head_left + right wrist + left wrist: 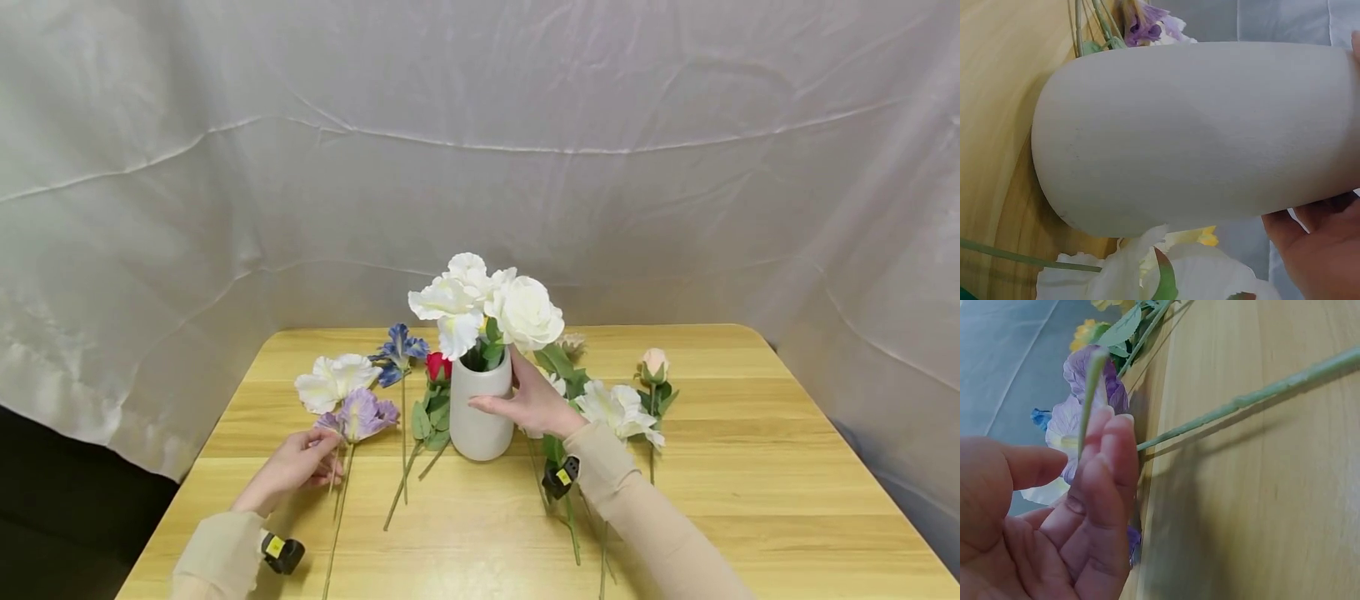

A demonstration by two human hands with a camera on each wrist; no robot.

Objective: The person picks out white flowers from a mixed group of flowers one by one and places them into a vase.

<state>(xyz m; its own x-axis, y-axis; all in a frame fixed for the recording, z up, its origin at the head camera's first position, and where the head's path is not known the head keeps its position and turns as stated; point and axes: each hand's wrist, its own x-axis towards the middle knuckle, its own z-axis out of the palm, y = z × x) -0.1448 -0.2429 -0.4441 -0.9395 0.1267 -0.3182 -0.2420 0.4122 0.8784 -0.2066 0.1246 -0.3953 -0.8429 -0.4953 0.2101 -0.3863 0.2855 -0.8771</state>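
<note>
A white vase [480, 417] stands upright, holding a white iris [450, 304] and a white rose [528, 314]. My right hand [536, 400] grips the vase's upper part from the right, thumb across its front. Some of its fingers are hidden behind the vase. In the right wrist view the vase [1191, 137] fills most of the picture. My left hand [303, 462] is beside a purple iris [362, 414] and a white iris [336, 382]. Between its thumb and fingers, the left wrist view shows a thin green flower stem [1090, 394].
A blue iris [400, 352] and a red rose [438, 367] lie left of the vase. To its right are a white flower [618, 408], a pale pink rosebud [655, 365] and several green stems on the wooden table [772, 467]. A grey curtain [480, 167] hangs behind.
</note>
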